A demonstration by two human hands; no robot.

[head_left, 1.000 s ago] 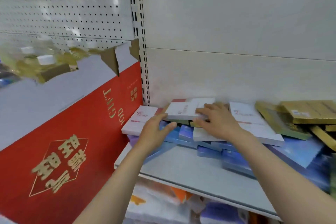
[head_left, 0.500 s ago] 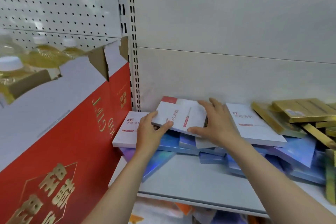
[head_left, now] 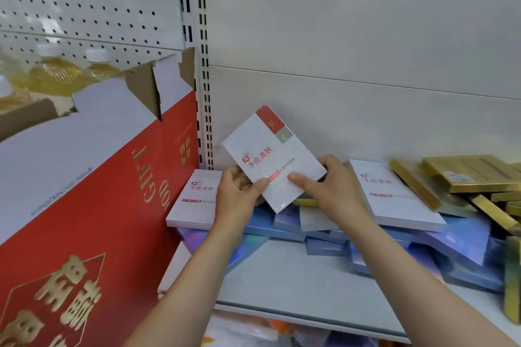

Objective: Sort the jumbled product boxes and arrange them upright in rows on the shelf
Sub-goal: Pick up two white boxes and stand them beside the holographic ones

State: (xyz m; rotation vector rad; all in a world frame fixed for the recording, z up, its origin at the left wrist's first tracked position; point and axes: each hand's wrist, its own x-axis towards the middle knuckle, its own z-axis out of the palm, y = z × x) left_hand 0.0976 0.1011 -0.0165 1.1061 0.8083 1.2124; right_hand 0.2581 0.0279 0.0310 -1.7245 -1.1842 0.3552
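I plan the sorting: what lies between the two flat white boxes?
In the head view, the lifted white box, held by both hands, left and right, above blue boxes.

Both hands — left hand (head_left: 239,194), right hand (head_left: 329,191) — now hold the white box (head_left: 270,158) lifted, tilted upright above the pile.

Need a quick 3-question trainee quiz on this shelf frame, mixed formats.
1. True or false: the tilted white box is lifted off the pile, held by both the left hand and the right hand.
2. How many other white boxes lie flat on the pile?
3. The gold boxes sit: A) at the right end of the shelf, B) left by the red carton, C) in a hand.

Key: 1 true; 2 two; 3 A.
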